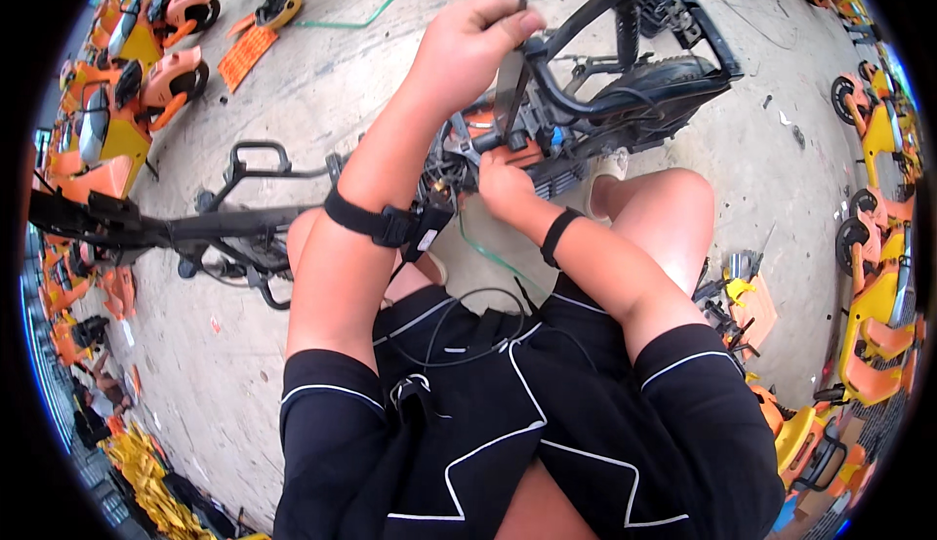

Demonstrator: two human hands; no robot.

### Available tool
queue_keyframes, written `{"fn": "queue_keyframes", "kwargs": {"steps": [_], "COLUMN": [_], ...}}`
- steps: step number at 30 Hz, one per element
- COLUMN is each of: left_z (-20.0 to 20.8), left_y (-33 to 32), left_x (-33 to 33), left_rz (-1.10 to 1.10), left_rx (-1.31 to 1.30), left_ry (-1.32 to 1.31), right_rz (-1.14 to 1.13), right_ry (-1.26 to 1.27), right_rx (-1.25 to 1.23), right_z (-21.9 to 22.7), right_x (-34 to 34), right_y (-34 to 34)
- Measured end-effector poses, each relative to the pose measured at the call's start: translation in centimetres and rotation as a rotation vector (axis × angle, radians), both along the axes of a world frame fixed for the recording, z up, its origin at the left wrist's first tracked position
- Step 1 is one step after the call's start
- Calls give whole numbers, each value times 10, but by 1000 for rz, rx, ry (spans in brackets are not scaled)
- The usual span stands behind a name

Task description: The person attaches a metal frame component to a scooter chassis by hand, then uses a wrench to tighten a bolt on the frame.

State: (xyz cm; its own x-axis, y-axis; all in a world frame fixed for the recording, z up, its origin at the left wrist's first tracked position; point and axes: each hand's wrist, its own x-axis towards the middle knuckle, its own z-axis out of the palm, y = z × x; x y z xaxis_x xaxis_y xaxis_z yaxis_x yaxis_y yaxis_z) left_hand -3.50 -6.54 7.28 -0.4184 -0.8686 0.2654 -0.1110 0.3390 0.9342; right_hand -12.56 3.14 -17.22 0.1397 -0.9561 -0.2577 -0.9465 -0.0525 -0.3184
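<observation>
A stripped black scooter frame [566, 101] lies across the floor in front of me, with wiring, an orange part [522, 150] and the rear wheel [664, 77] exposed. My left hand [464, 52] is raised beside the frame's looped tube, thumb and fingers closed on a dark flat bar [509, 96]. The bar's lower end reaches down among the parts. Lower down, my right hand [508, 189] is closed beside a silvery metal piece [465, 137] amid the wiring. What its fingers hold is hidden.
Orange and yellow scooters [176, 81] line the left side, with more scooters [874, 296] at the right. A green hose [381, 8] runs over the concrete floor. Loose parts [747, 296] lie right of my knee. The frame's front end [176, 233] extends left.
</observation>
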Motion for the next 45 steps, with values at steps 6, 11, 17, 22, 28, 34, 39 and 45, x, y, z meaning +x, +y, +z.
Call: {"fn": "queue_keyframes", "kwargs": {"steps": [6, 11, 17, 22, 28, 34, 39, 45], "left_z": [-4, 4, -1, -14, -10, -3, -3, -2], "left_y": [0, 3, 4, 1, 5, 7, 10, 10], "left_x": [3, 3, -2, -3, -2, 0, -1, 0], "left_rz": [-25, -71, -55, -66, -33, -45, 38, 41], "left_rx": [125, 197, 239, 161, 100, 108, -67, -13], "left_ry": [113, 142, 163, 264, 241, 179, 71, 69], "right_rz": [312, 312, 101, -43, -345, -350, -318, -342], "right_ry": [-136, -657, -1185, -1273, -934, -887, -808, -655], "right_rx": [214, 494, 477, 328, 84, 77, 70, 83], "right_z": [139, 277, 300, 310, 317, 325, 333, 348], "right_x": [-46, -148, -148, -118, -104, -100, -94, -84], "right_y": [-2, 56, 69, 48, 27, 22, 15, 7]}}
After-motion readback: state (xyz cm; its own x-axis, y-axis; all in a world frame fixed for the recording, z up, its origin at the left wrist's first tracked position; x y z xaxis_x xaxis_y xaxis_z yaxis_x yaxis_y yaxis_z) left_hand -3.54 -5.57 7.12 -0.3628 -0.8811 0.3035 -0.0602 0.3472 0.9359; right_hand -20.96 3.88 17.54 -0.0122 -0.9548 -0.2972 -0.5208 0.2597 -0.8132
